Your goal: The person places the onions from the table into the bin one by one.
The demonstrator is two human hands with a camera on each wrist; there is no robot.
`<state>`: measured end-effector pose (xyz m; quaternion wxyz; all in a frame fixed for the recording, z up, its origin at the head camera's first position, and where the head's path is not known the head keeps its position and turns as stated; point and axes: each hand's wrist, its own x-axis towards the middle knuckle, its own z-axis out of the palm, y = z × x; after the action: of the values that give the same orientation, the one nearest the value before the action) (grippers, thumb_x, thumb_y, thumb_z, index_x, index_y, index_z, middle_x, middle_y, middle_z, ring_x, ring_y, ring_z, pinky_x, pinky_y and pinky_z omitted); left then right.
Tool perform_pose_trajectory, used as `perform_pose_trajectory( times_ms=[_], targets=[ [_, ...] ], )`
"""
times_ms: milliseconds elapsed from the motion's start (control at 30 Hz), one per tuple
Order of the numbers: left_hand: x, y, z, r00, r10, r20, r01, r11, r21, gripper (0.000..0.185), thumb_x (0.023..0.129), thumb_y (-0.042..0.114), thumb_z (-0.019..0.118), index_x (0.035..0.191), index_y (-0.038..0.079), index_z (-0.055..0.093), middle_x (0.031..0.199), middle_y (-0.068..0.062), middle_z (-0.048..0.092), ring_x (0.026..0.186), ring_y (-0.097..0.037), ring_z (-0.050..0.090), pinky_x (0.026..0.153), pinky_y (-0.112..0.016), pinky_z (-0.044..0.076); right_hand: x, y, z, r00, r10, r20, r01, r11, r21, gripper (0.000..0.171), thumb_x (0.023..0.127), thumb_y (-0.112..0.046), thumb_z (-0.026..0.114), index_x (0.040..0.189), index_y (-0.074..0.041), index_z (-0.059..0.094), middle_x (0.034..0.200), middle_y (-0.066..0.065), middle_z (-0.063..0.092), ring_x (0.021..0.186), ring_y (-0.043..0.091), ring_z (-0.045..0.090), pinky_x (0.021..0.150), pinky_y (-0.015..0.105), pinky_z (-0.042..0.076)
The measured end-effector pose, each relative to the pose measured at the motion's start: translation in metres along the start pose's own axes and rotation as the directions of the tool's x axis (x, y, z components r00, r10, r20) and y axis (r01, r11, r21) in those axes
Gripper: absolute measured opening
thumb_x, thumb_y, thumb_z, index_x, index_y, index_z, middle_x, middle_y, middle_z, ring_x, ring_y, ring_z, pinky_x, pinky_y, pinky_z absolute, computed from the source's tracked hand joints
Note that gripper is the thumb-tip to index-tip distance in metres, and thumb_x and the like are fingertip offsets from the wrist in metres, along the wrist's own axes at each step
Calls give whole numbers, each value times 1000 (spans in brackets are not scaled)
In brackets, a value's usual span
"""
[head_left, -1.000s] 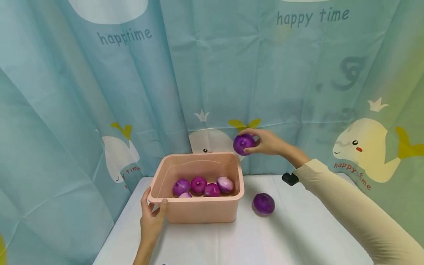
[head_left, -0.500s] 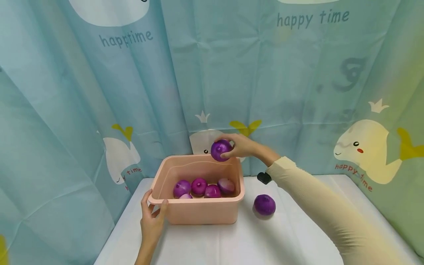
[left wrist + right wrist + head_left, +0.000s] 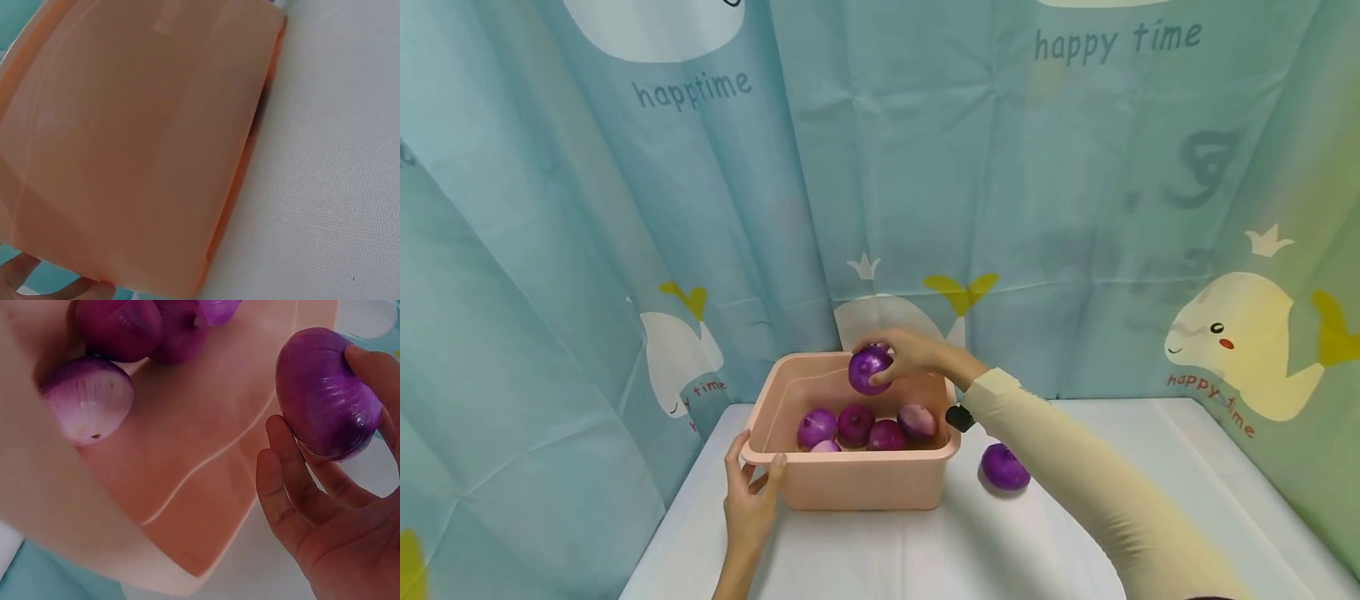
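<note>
While the right hand [image 3: 917,354] curls its fingers [image 3: 284,487] around a purple onion [image 3: 869,369], that onion hangs directly over the pink tub [image 3: 850,483], above its far side. Below lie five more onions [image 3: 865,425] along the near wall. The left hand [image 3: 751,500] grips the tub's near-left corner. One loose onion [image 3: 1003,467] sits on the white table [image 3: 1150,467], right of the tub.
</note>
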<state>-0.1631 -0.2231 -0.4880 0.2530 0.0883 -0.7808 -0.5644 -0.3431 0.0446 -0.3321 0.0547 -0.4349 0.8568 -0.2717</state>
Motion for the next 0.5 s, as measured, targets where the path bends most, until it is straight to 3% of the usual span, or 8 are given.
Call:
perform_pose_trajectory(
  times_ms=[267, 500],
  targets=[
    [1, -1, 0, 999, 43, -17, -43, 999, -3, 70, 101, 25, 68, 159, 26, 30, 161, -15, 38, 141, -39, 46, 92, -19, 49, 2, 5, 8, 1000, -2, 15, 2, 1000, 19, 49, 88, -23, 84, 133, -19, 65, 123, 0, 67, 111, 20, 62, 98, 35, 52],
    [1, -2, 0, 997, 70, -23, -70, 998, 2, 71, 99, 22, 69, 159, 23, 30, 160, -17, 39, 138, -42, 48, 87, -13, 48, 3, 5, 10, 999, 1, 34, -3, 999, 36, 52, 89, -23, 83, 136, -17, 63, 125, 2, 67, 111, 21, 63, 98, 35, 53]
  ],
)
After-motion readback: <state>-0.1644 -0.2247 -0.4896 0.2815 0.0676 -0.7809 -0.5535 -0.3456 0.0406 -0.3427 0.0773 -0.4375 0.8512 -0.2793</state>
